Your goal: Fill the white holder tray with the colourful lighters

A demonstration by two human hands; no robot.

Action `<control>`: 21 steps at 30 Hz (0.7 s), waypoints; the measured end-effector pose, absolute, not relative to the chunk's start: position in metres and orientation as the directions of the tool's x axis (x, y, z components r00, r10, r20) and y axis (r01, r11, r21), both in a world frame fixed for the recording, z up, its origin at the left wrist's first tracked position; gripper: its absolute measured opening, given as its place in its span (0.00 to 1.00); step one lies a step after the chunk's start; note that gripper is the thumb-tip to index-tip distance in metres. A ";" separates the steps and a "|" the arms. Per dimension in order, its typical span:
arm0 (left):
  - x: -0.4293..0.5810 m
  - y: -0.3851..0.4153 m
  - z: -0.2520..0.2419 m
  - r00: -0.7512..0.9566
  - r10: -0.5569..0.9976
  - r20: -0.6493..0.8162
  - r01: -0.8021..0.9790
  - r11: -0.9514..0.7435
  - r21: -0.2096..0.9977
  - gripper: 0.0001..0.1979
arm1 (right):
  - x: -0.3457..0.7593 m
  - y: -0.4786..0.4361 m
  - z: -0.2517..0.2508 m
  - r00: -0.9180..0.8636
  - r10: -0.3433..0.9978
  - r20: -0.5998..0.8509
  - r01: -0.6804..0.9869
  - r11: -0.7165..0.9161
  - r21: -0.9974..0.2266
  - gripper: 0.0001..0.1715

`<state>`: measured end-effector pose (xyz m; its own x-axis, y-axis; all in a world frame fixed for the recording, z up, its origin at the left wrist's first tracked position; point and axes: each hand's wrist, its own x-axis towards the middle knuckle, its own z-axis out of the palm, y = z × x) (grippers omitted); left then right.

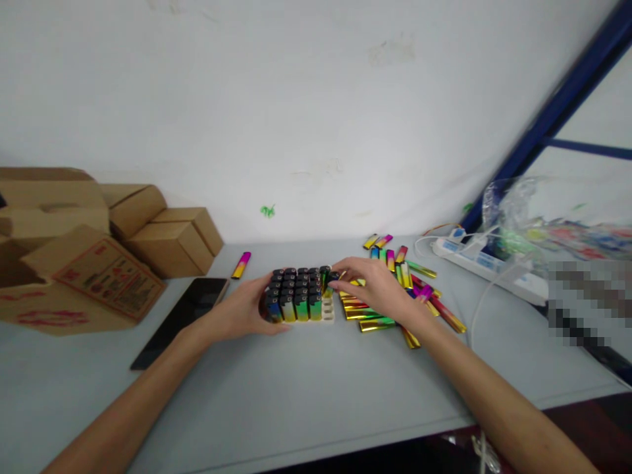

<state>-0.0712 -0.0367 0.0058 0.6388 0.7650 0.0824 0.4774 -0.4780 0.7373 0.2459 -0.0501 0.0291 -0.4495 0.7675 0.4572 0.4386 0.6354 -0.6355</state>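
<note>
Several black-topped pieces with shiny coloured bodies [301,306] stand upright in rows in a white holder [328,311]. Holes show at the holder's right end. My left hand [247,306] is wrapped round the left side of this block, thumb along its front. At the block's right end, my right hand [370,280] pinches a black-topped piece [333,278] between thumb and fingers, beside the back of the holder. Right of the holder, partly under my right hand, lies a loose pile of metallic coloured sleeves [378,324]. One pink and yellow sleeve [241,265] lies apart, behind my left hand.
Cardboard boxes [172,243] stand at the left, with a dark tablet-like slab [180,322] beside them. A white power strip [488,270] with cables and a clear plastic bag [523,217] are at the right. A wall rises behind the table [316,395].
</note>
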 end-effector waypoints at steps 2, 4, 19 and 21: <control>-0.070 -0.038 0.008 0.599 0.794 0.101 0.528 -0.487 0.695 0.50 | 0.240 -0.051 0.028 -0.418 0.810 0.412 0.430 0.575 -0.696 0.12; -0.068 -0.039 0.011 0.580 0.805 0.126 0.553 -0.503 0.665 0.50 | 0.235 -0.053 0.027 -0.393 0.834 0.387 0.439 0.540 -0.718 0.14; -0.066 -0.042 0.016 0.571 0.819 0.062 0.556 -0.441 0.705 0.52 | 0.275 -0.013 0.003 -0.258 0.941 0.219 0.874 0.323 -0.362 0.19; -0.067 -0.041 0.016 0.567 0.820 0.077 0.561 -0.452 0.693 0.52 | 0.271 -0.013 0.002 -0.255 0.953 0.165 0.887 0.298 -0.353 0.19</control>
